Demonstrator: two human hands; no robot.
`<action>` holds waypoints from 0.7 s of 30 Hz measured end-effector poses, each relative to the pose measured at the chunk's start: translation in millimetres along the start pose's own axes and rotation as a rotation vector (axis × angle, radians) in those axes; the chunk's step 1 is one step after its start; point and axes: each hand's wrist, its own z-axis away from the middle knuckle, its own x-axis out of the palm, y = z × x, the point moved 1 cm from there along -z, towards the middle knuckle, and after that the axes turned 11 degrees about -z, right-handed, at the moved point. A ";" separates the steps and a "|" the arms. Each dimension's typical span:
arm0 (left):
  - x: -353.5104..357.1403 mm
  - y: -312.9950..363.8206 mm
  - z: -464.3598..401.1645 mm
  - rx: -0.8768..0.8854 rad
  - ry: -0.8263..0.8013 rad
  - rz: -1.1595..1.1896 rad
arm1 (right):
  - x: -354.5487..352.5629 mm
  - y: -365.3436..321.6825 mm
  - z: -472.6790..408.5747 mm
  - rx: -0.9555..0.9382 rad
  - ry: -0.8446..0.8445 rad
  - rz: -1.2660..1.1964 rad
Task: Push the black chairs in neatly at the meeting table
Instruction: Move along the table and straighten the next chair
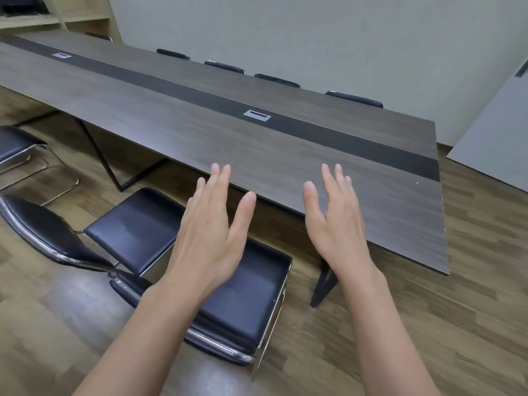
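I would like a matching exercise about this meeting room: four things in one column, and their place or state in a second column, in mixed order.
Things:
1. left hand
2. nearest black chair
3. silver cable hatch
4. chairs on the far side

Places or states:
A. set in the dark strip along the middle of the meeting table
B. only the tops of their backrests show beyond the tabletop
C. open, fingers straight, holding nothing
D. on the near side, seat mostly out from under the table

Pairs: 1-C, 2-D, 3-A, 4-B
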 end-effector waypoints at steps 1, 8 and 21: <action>-2.7 -8.2 -6.4 0.006 -0.011 -0.001 | 8.3 -2.5 -2.5 0.013 0.003 0.001; -22.6 -62.8 -44.6 0.003 -0.096 0.043 | 58.2 -18.7 -15.2 0.123 0.032 -0.035; -49.2 -120.8 -108.5 -0.004 -0.205 0.127 | 107.5 -37.4 -35.4 0.303 0.097 -0.004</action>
